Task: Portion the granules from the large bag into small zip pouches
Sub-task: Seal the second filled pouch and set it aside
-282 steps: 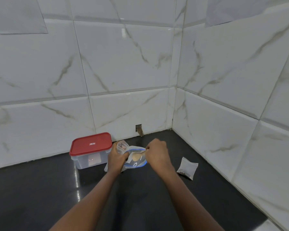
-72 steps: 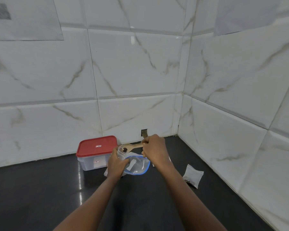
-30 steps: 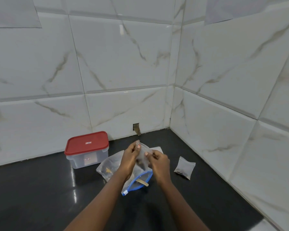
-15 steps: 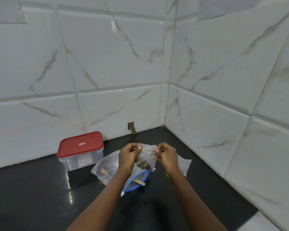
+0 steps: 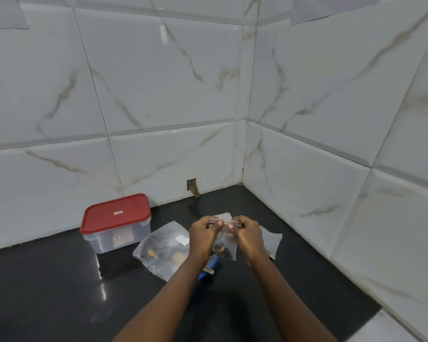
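Both your hands pinch the top zip strip of one pouch [image 5: 224, 248], thumbs nearly meeting mid-strip. Left hand [image 5: 203, 234] and right hand [image 5: 248, 234] each grasp that pouch and nothing else. It hangs in the air right of the box [image 5: 116, 224] and nearer you, with dark granules settled at its bottom. This reads as the sealing step for this portion. I can't tell if the zip is fully closed.

Done, as far as visible: a second pouch [image 5: 273, 240] lies on the counter [image 5: 59, 292] further right of the box, partly hidden by your right wrist. Its contents aren't readable. So that's one laid aside and one in hand.

Left: the bag [image 5: 158, 245] lies just right of the box with granules visible inside, so expect more portions. The spoon [image 5: 209, 270] handle pokes out by the bag's blue mouth, under your left wrist. Something pale sits behind your hands, maybe spare pouches, can't tell. Finish the seal, park the pouch with the second one, then scoop the next.
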### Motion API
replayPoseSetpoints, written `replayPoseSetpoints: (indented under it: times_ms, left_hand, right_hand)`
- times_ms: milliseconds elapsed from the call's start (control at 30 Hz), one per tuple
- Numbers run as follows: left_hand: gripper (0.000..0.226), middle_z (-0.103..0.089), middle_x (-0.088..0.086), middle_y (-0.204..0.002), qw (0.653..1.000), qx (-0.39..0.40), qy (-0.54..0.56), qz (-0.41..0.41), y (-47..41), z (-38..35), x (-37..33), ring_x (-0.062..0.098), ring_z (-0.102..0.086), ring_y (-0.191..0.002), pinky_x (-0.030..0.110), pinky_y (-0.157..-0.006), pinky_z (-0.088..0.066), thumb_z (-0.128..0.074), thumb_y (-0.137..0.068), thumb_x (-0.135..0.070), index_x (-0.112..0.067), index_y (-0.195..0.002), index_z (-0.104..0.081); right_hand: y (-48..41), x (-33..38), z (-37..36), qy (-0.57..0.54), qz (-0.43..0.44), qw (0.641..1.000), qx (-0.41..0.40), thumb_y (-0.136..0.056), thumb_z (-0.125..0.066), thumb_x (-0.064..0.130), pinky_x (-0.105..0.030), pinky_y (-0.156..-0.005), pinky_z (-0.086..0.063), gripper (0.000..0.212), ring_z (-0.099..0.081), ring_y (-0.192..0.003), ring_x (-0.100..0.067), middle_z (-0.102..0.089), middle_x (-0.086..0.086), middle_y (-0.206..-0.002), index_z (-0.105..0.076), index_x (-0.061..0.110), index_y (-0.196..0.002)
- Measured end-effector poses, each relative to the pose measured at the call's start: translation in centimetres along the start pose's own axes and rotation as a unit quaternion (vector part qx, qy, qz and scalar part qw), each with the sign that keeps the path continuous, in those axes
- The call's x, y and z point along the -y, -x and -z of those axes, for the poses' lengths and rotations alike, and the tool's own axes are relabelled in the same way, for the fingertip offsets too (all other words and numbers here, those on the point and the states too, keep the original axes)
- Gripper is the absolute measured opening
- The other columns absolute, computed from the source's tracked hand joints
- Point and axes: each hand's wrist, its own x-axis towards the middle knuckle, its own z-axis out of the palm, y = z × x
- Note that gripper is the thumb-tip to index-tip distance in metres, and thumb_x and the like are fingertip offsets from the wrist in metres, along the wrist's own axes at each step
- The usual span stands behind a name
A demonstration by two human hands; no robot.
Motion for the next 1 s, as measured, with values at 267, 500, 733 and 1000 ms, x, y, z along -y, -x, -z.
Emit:
replayPoseSetpoints:
  times_ms: [267, 500, 733, 1000]
  left_hand:
    - [0.009, -0.071, 0.011, -0.078, 0.999, 0.007, 0.031, 0.036, 0.2, -1.3, -0.1, 0.025, -0.068, -0.077, 0.035, -0.075, -0.057, -0.07, -0.082, -0.012, -0.014, -0.073, -0.069]
    - [0.011, -0.072, 0.012, -0.077, 0.994, 0.065, -0.073, 0.04, -0.7, -3.8, 0.7, 0.027, -0.068, -0.077, 0.038, -0.076, -0.056, -0.07, -0.082, -0.017, -0.009, -0.075, -0.073]
    - [0.011, -0.068, 0.002, -0.081, 0.976, 0.155, -0.139, 0.061, -1.7, -7.3, 3.5, 0.019, -0.066, -0.085, 0.035, -0.083, -0.054, -0.062, -0.088, -0.013, -0.01, -0.087, -0.072]
    - [0.005, -0.069, -0.001, -0.081, 0.971, 0.113, -0.195, 0.078, -3.5, -11.6, 4.2, 0.011, -0.06, -0.081, 0.019, -0.075, -0.043, -0.07, -0.079, -0.011, -0.012, -0.075, -0.073]
  right_hand:
    - [0.1, -0.9, 1.1, -0.035, -0.021, 0.999, -0.036, -0.088, -0.06, 0.007, -0.025, -0.064, -0.048, 0.023, -0.06, -0.072, -0.015, -0.064, -0.002, -0.073, -0.058, 0.018, -0.068]
    - [-0.8, -3.3, 3.7, -0.043, -0.106, 0.989, -0.089, -0.08, -0.067, 0.005, -0.044, -0.077, -0.058, 0.026, -0.069, -0.081, -0.025, -0.072, -0.009, -0.081, -0.065, 0.019, -0.059]
    - [-2.2, -7.1, 7.0, -0.018, -0.186, 0.977, -0.106, -0.081, -0.067, 0.002, -0.047, -0.072, -0.06, 0.022, -0.071, -0.082, -0.032, -0.072, -0.015, -0.083, -0.07, 0.017, -0.065]
    - [-5.1, -10.0, 8.4, 0.089, -0.188, 0.97, -0.127, -0.079, -0.063, 0.003, -0.034, -0.079, -0.055, 0.021, -0.066, -0.086, -0.024, -0.07, -0.006, -0.083, -0.065, 0.018, -0.064]
